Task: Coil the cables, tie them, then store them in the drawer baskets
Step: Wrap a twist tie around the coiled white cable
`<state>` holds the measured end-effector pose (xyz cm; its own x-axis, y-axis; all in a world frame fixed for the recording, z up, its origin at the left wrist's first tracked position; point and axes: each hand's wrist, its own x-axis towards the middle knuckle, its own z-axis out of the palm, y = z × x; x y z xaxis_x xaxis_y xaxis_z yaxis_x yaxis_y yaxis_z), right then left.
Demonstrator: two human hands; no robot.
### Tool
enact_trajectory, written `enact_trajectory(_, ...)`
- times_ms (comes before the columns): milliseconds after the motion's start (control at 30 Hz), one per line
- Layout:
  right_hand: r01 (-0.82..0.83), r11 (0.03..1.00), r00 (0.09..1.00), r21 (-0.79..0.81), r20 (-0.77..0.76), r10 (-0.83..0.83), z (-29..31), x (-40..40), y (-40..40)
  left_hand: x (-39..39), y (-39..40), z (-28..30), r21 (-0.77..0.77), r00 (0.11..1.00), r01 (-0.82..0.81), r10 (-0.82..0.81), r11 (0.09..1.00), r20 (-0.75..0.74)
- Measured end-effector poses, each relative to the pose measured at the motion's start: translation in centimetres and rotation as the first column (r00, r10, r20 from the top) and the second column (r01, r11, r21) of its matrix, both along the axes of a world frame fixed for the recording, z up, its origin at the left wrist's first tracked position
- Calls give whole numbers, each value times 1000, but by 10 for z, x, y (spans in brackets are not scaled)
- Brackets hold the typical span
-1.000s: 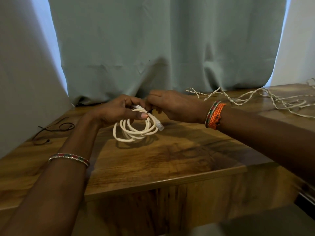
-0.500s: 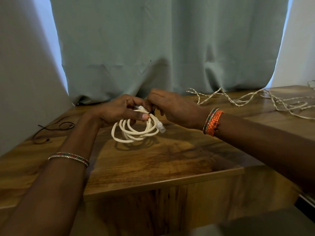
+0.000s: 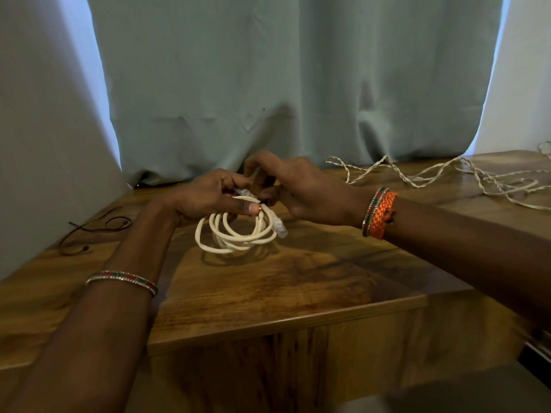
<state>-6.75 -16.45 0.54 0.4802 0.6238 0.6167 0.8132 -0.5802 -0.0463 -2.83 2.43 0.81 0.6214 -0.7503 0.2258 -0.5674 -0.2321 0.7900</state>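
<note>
Tying step, by the look of it: coil formed, binding in progress, storing not yet begun. Far left, around 9 o'clock on the wooden table [image 3: 268,293], one thin dark cord [image 3: 89,231] lying loose, untouched. Left hand [image 3: 205,198] curled over the top of one white coiled cable [image 3: 235,234], thumb pressing the bundled loops near 12 o'clock of the coil; loops hanging down, bottom apparently resting on the table. Clear plug [image 3: 280,228] sticking out at 3 o'clock of the coil. Right hand [image 3: 298,186] just beside, fingers pinched on something small and dark at the coil top, possibly a tie, too hidden to confirm. Far right, near 2 o'clock, one tangle of pale twisted wire [image 3: 447,177], uncoiled, well apart from the hands. Count: two hands, one coiled cable, one dark cord, one twisted tangle; strands inside the tangle not countable. No drawer baskets visible. Next move likely calling for cinching the tie tight while pinning the loops together.
</note>
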Motion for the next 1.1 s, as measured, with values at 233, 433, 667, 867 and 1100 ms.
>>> enact_trajectory(233, 4, 995, 993, 99, -114, 7, -3, -1, -7, -2, -3, 1, 56, 1000, 2, -2, 998, -3)
enact_trajectory(433, -8, 999, 1000, -39, -12, 7, -4, -2, -7, -2, -2, -1, 79, 999, -23, 25, 997, -29)
enact_trajectory(667, -96, 987, 995, 129, 54, 89, -14, -6, -5, -6, -2, 1, 18, 996, 52, -51, 998, -71)
enact_trajectory(867, -86, 967, 996, 238, 56, 75, -21, -5, 2, -7, -2, 1, 23, 995, 58, -56, 998, -82)
enact_trajectory(1100, -75, 944, 997, 321, 45, 63, -26, -1, 2, -8, -2, 1, 70, 998, 52, -49, 996, -44)
